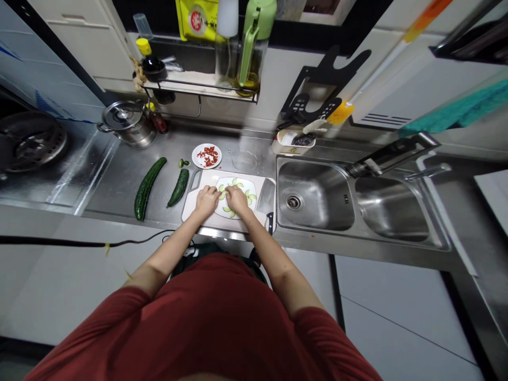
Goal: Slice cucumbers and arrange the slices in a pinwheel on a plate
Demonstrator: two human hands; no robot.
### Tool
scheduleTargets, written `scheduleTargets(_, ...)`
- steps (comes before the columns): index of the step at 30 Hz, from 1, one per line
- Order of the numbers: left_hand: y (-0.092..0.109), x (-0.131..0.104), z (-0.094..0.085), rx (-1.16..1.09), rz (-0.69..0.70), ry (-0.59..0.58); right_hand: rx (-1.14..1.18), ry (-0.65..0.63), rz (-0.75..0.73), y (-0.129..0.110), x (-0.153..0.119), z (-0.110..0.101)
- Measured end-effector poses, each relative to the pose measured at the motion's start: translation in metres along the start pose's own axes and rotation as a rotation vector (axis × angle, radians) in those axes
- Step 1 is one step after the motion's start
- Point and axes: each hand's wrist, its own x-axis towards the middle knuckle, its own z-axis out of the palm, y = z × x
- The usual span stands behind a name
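Both my hands work over a white plate [239, 194] on a light cutting board [190, 207]. Pale green cucumber slices [251, 197] lie around the plate in small fanned groups. My left hand [207, 200] is closed at the plate's left side, its fingertips on a cucumber slice [221, 196]. My right hand [237, 201] reaches over the plate's middle with fingers pinched together at the slices; its fingertips partly hide what they grip. A cleaver [266, 196] with a black handle rests flat on the board's right side.
Left of the board lie a cut cucumber [178, 188], a whole cucumber [150, 189] and small green end pieces [183, 163]. Behind sits a plate of chopped red pieces [207, 156]. A lidded steel pot [129, 124] stands back left. The double sink [315, 196] adjoins the right.
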Motion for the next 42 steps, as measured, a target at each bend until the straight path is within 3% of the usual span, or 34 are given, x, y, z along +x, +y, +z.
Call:
scheduleTargets(5,0.002,-0.001,-0.001,-0.011,-0.01,-0.008,-0.041,-0.016,0.064,0.002,-0.005,-0.003)
scheduleTargets(22,0.016,0.001,-0.001,0.092,-0.044,-0.005,-0.133,-0.024,0.049,-0.003,-0.003,-0.001)
scheduleTargets(42,0.017,0.002,-0.002,0.122,-0.017,-0.024,-0.145,-0.012,0.036,-0.006,0.0,-0.001)
